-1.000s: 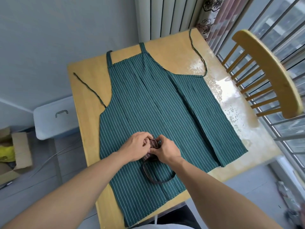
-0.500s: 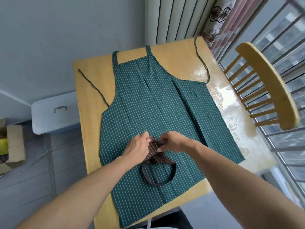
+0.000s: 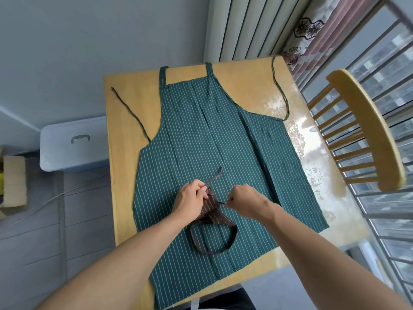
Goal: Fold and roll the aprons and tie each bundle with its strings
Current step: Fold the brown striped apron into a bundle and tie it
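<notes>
My left hand [image 3: 190, 201] pinches one string; my right hand [image 3: 243, 201] pinches the other at 3 o'clock. The brown bundle [image 3: 209, 208] lies between, strings pulling opposite ways.

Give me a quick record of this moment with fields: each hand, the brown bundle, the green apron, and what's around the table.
left hand: grips the brown bundle and pinches one string end
right hand: pinches the other string, pulling it taut to the right
brown bundle: rolled, striped, lying on the green apron; its neck loop trails toward the person
green apron: spread flat on the wooden table, ties out to both sides
surroundings: wooden chair on the right, pale storage box on the left
</notes>
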`<action>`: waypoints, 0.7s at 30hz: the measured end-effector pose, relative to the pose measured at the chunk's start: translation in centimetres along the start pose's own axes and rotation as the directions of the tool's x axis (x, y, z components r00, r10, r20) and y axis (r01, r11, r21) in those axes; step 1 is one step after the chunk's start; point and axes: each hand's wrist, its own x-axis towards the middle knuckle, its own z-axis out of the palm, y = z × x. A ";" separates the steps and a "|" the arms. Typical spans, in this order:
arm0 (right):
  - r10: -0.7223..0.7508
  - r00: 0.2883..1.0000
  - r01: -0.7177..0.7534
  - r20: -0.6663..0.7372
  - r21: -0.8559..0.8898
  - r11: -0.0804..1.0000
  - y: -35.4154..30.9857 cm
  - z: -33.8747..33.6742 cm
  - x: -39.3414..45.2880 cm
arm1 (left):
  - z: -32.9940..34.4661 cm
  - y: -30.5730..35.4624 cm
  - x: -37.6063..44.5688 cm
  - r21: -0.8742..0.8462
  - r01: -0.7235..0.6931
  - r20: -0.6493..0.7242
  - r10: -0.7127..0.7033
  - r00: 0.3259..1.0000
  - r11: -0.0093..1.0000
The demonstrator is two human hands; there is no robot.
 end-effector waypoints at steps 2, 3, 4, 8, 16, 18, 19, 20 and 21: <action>-0.066 0.996 0.064 -0.061 -0.043 0.997 -1.0 -0.9 -0.3 | 0.1 -0.5 -0.4 -0.001 -0.018 0.004 0.018 1.000 1.000; -0.120 0.989 0.112 -0.082 -0.094 0.989 -1.7 -1.4 -0.4 | 0.1 -0.7 -0.5 -0.022 -0.029 0.009 0.029 1.000 0.999; -0.175 0.980 0.159 -0.090 -0.158 0.975 -2.4 -1.9 -0.4 | 0.0 -0.9 -0.7 -0.036 -0.044 0.015 0.044 0.999 0.998; -0.353 0.933 0.313 -0.067 -0.327 0.892 -3.9 -2.4 0.1 | -0.2 -1.1 -1.0 -0.046 -0.112 0.035 0.114 0.993 0.993; -0.249 0.969 0.237 -0.003 0.308 0.921 -4.6 -2.4 1.4 | -0.2 -1.0 -1.9 -0.120 -0.047 0.001 0.048 0.999 0.992; -0.210 0.975 0.218 -0.068 0.457 0.863 -3.5 -2.1 1.3 | -0.2 -1.0 -1.8 -0.140 -0.066 0.003 0.067 0.998 0.988; -0.190 0.976 0.217 -0.106 0.467 0.857 -3.0 -1.8 1.2 | -0.3 -1.1 -1.8 -0.138 -0.074 0.010 0.076 0.997 0.988; -0.169 0.977 0.210 -0.130 0.451 0.868 -2.5 -1.4 1.1 | -0.5 -1.2 -1.8 -0.126 -0.080 0.021 0.083 0.996 0.989; -0.142 0.981 0.186 -0.136 0.413 0.891 -2.3 -1.0 0.9 | -0.6 -1.3 -1.8 -0.105 -0.095 0.029 0.099 0.995 0.990</action>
